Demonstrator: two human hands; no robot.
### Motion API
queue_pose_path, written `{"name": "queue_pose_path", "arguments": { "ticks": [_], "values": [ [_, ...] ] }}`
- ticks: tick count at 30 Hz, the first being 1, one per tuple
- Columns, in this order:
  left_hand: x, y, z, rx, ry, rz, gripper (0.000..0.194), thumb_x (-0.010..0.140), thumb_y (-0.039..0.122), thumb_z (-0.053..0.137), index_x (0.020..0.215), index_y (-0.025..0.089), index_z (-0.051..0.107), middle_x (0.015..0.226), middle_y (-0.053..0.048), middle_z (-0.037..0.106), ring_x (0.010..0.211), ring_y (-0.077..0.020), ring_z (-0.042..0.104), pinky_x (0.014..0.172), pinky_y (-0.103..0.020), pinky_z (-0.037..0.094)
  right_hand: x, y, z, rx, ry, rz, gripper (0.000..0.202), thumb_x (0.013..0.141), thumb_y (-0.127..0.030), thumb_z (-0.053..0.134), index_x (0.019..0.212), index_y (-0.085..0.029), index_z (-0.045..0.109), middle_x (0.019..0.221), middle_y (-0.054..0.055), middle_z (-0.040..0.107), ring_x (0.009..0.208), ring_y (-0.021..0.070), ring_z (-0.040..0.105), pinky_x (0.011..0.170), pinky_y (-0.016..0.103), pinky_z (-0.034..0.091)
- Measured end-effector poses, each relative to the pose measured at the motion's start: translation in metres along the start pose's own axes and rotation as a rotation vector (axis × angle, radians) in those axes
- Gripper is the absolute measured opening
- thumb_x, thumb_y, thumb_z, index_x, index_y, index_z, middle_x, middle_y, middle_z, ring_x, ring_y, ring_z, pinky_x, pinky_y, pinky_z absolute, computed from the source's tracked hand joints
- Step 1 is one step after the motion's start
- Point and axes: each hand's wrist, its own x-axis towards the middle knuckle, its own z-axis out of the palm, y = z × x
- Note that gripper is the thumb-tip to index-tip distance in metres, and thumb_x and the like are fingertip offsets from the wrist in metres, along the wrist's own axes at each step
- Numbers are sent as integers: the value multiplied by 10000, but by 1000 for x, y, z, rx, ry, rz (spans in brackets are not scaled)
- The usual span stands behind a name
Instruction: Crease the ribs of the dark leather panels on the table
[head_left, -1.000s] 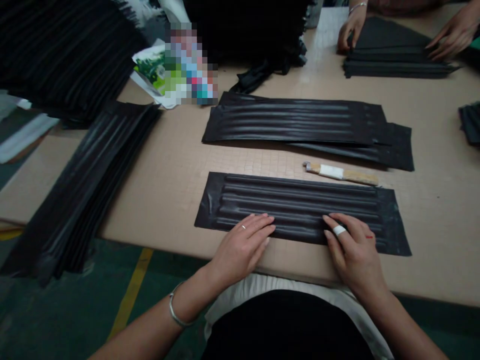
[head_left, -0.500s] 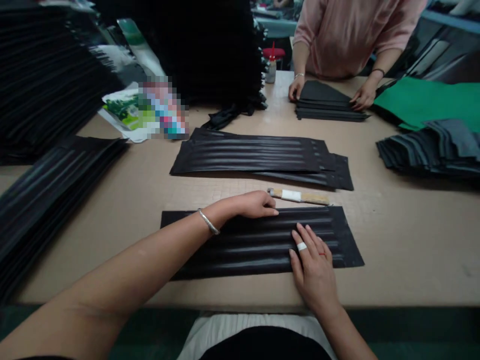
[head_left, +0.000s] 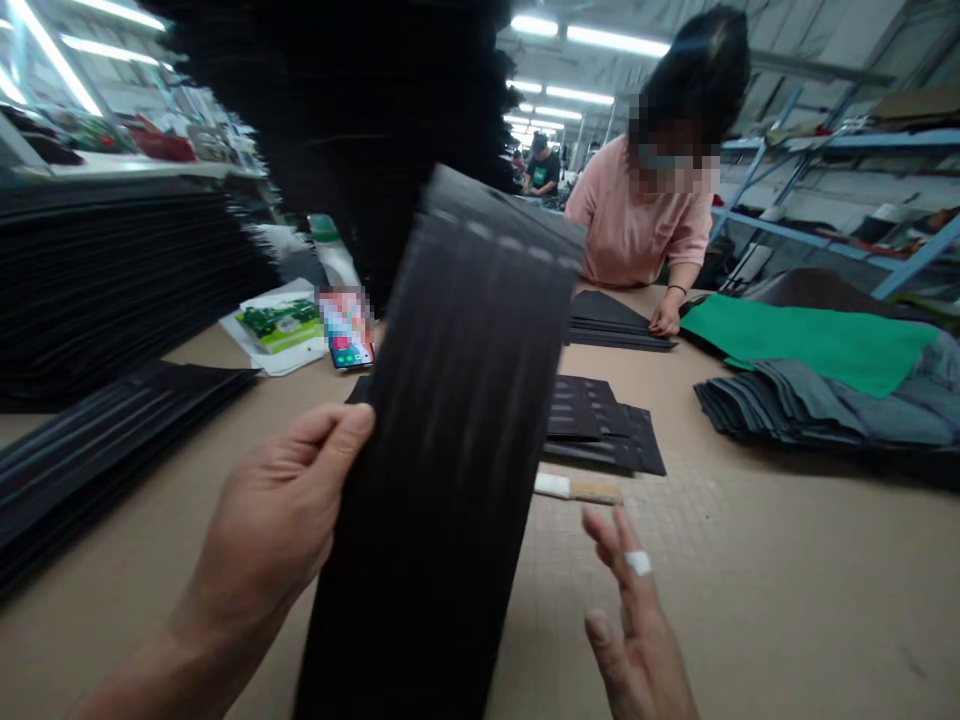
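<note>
My left hand [head_left: 277,520] pinches the left edge of a long black ribbed panel [head_left: 450,430], which is raised off the table and tilted upright in front of me. To the right of the panel, my right hand [head_left: 634,610] is open, fingers apart, touching nothing; white tape wraps one finger. Beyond that hand lies a tool with a wooden handle and a white wrap [head_left: 592,492], partly hidden by the panel. Behind it are more black ribbed panels [head_left: 600,450] lying flat, also partly covered.
At the left lies a stack of ribbed panels [head_left: 112,450]. A phone [head_left: 349,335] rests beside a green-and-white packet [head_left: 281,325]. Across the table, a co-worker in pink [head_left: 645,220] handles dark sheets [head_left: 615,318]. Green fabric [head_left: 817,335] and grey pieces [head_left: 795,405] lie right.
The panel that lay flat under both hands is now lifted and turned upright in my left hand. My right hand has come off it. The view has tilted up.
</note>
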Motion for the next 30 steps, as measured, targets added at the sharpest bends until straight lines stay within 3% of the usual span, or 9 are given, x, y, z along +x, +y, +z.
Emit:
{"name": "queue_pose_path", "arguments": {
  "ticks": [4,8,10,13,16,19,21,25,30],
  "values": [
    [-44,-54,-20,-274,243,-298,452,683,636,827,849,248,665,869,28,699,817,-169,645,733,-258,580,40,16,-9,8,-342,16,554,1005,-445,554,1522,-285,435,1422,79,613,1321,241,571,1100,424,491],
    [-135,-122,-14,-316,147,-775,557,494,691,901,759,283,630,860,1,704,839,-240,696,777,-366,618,76,53,-28,-396,-464,-37,322,996,-311,518,1279,-224,648,1269,83,698,1174,233,650,1037,406,517],
    [-181,-135,-8,-333,15,-950,572,523,747,855,789,290,637,901,-31,733,868,-272,732,824,-408,613,82,72,-35,-560,-537,-59,276,961,-249,521,1168,-197,697,1184,109,716,1108,274,659,1010,471,510],
    [-213,-125,-6,-324,-470,-1088,585,701,798,706,928,261,664,954,-82,765,790,-268,754,779,-437,605,76,87,-36,-680,-500,-69,264,945,-249,518,1116,-186,709,1225,152,673,1159,372,586,1002,625,431],
    [-187,-110,-11,-50,-736,-703,425,961,603,527,979,213,694,942,-96,763,832,-229,742,807,-412,594,60,77,-12,-701,-347,-192,259,986,-309,520,1144,-184,682,1245,141,650,1152,350,562,979,563,446],
    [-135,-114,-16,449,-575,1,325,1046,322,424,1134,179,703,1107,-124,727,1085,-234,671,996,-441,545,37,49,38,-498,-313,-303,289,1019,-277,495,1240,-164,642,1202,131,651,1110,278,576,947,437,484],
    [-108,-127,-15,707,-515,290,326,1029,218,437,1260,156,659,1247,-150,676,1206,-258,607,1066,-470,516,23,30,73,-429,-330,-338,327,1018,-229,477,1306,-163,618,1232,135,638,1130,273,562,945,428,483],
    [-90,-153,-6,972,-529,481,369,994,156,487,1343,153,604,1327,-151,632,1247,-277,581,1062,-480,533,11,8,114,-453,-321,-297,370,1003,-175,469,1349,-159,602,1283,143,623,1178,287,524,980,467,457],
    [-91,-159,2,1016,-534,474,360,987,170,497,1331,163,601,1333,-124,636,1242,-280,584,1071,-471,508,16,0,121,-511,-340,-266,334,1018,-180,477,1327,-160,604,1300,137,621,1171,287,516,978,467,425]
  ]
}}
